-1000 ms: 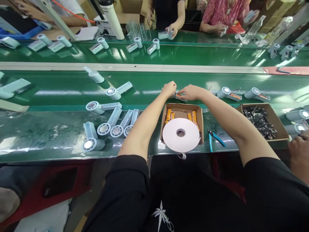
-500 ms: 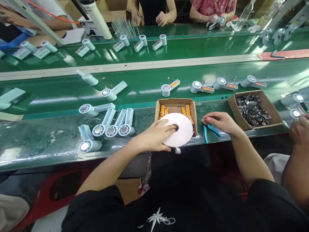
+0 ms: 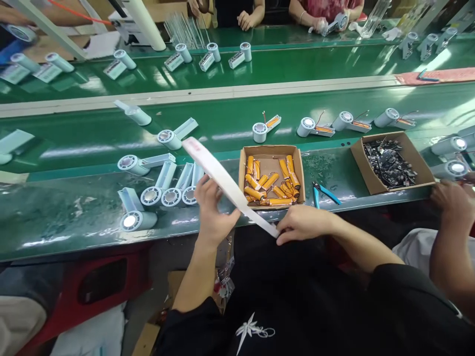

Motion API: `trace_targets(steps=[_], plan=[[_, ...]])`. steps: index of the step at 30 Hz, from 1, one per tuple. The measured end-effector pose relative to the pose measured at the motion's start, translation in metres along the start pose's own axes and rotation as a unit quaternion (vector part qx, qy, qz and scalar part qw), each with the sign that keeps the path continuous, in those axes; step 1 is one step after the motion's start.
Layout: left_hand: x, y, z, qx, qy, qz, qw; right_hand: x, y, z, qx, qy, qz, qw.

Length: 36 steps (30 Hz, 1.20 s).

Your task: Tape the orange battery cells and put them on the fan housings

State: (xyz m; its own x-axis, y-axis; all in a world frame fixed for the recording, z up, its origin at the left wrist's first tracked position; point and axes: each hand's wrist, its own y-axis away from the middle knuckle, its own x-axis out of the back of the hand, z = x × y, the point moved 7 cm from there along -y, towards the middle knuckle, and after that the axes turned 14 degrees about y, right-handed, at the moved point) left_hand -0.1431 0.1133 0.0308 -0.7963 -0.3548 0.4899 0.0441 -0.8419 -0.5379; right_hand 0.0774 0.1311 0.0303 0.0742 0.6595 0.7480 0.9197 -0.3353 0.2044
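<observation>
The right hand (image 3: 305, 225) pinches the lower end of a white tape roll (image 3: 219, 174), which the left hand (image 3: 214, 212) grips, tilted. Beyond it, a cardboard box (image 3: 269, 164) holds orange batteries (image 3: 276, 201); blue-handled cutters (image 3: 328, 194) lie beside. Farther, light-blue housings (image 3: 260, 132) stand on the green belt (image 3: 222, 118).

Reading: none legible to us | Beyond orange-cell box (image 3: 269, 165), across the belt: we see printed labels (image 3: 236, 60) on blue-grey devices (image 3: 245, 52), lettering too small for us | Left of orange-cell box: pinkish mark (image 3: 196, 145) on white roll (image 3: 218, 173), we discern no characters
</observation>
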Motion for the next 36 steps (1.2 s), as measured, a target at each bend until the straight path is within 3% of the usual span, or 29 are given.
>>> trace_targets(steps=[2,3,5,7,9,11,14,15,17,19,21,25,30,32,36], plan=[[0.008,0.004,-0.006,0.016,0.003,0.024,1.000,0.032,-0.011,0.031,-0.108,0.066,0.053,0.990],[0.008,0.005,-0.005,0.003,-0.003,0.029,1.000,0.052,-0.015,0.048,-0.179,0.119,0.100,0.972],[0.003,0.007,0.002,-0.031,-0.025,0.022,0.999,0.088,-0.023,0.076,-0.307,0.254,0.164,0.903],[-0.004,0.007,0.010,-0.058,-0.042,0.013,0.997,0.102,-0.037,0.093,-0.356,0.361,0.147,0.849],[-0.009,0.008,0.015,-0.072,-0.051,0.010,0.996,0.100,-0.052,0.102,-0.336,0.399,0.117,0.845],[-0.011,0.010,0.018,-0.080,-0.054,0.005,0.995,0.097,-0.057,0.109,-0.311,0.364,0.129,0.868],[-0.009,0.011,0.022,-0.090,-0.067,-0.002,0.994,0.102,-0.041,0.112,-0.269,0.143,0.264,0.915],[-0.008,0.011,0.023,-0.095,-0.076,-0.004,0.993,0.106,-0.031,0.109,-0.234,0.040,0.332,0.913],[-0.006,0.011,0.027,-0.110,-0.099,-0.005,0.989,0.112,-0.005,0.096,-0.144,-0.129,0.447,0.874],[-0.007,0.009,0.033,-0.123,-0.128,-0.006,0.984,0.115,0.020,0.072,-0.079,-0.199,0.506,0.836],[-0.007,0.007,0.039,-0.130,-0.149,-0.002,0.980,0.114,0.036,0.043,-0.057,-0.190,0.522,0.829],[-0.007,0.002,0.050,-0.127,-0.159,0.007,0.979,0.107,0.043,0.000,-0.048,-0.095,0.496,0.862],[-0.008,0.000,0.057,-0.114,-0.201,0.018,0.973,0.084,0.035,0.011,-0.054,-0.093,0.476,0.873],[-0.015,0.001,0.061,-0.102,-0.191,0.028,0.976,0.072,0.029,0.020,-0.087,-0.137,0.510,0.845],[-0.034,0.009,0.069,-0.042,-0.121,0.064,0.990,0.056,0.024,0.032,-0.170,-0.220,0.629,0.726]])
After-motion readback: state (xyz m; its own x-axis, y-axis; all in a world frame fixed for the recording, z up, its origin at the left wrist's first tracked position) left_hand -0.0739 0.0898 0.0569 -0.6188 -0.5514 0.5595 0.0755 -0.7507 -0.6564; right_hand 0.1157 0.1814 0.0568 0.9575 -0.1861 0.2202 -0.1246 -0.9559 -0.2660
